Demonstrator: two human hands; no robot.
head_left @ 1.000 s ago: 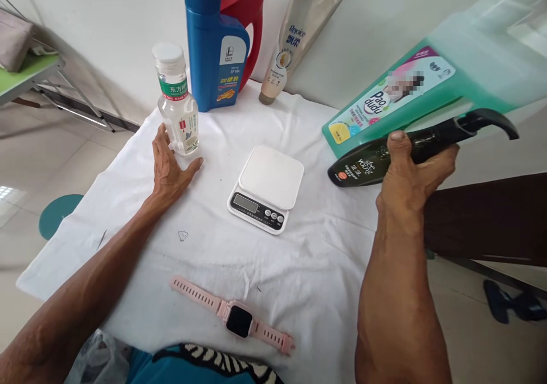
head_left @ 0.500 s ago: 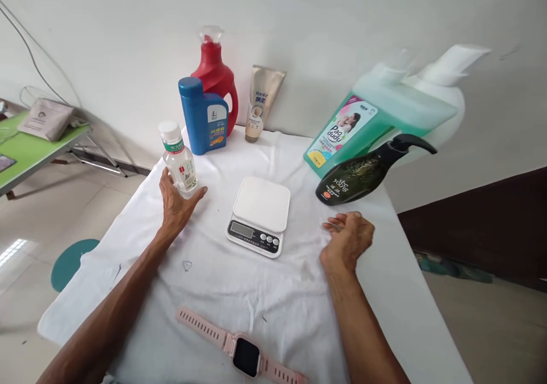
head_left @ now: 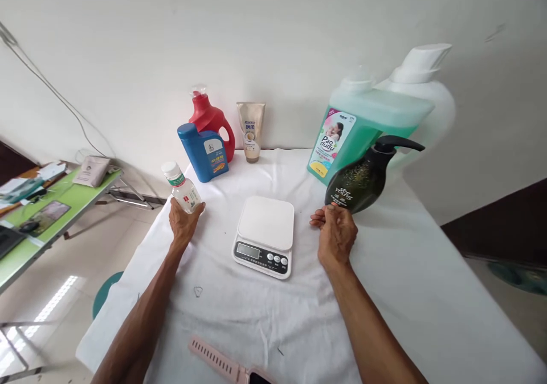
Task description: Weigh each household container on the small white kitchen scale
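Observation:
My left hand is wrapped round the lower part of a small clear plastic bottle with a white cap and green neck band. Thumb and fingers lie on opposite sides of it. In the middle of the table stands a white kitchen scale; its platform bears nothing and its display looks blank. Right of the scale, my right hand rests with fingers loosely curled together and nothing visible in them. Just behind that hand is a dark pump bottle, its lower edge partly hidden by the fingers.
Along the wall stand a blue jug, a red detergent bottle, a beige squeeze tube, a green liquid jug and a white bottle. A pink smartwatch lies at the front edge. A green table is at left.
The view has shifted, so the watch is now partly cut off. My right hand is nearer the dark pump bottle, overlapping it in view. My left hand stays at the clear bottle.

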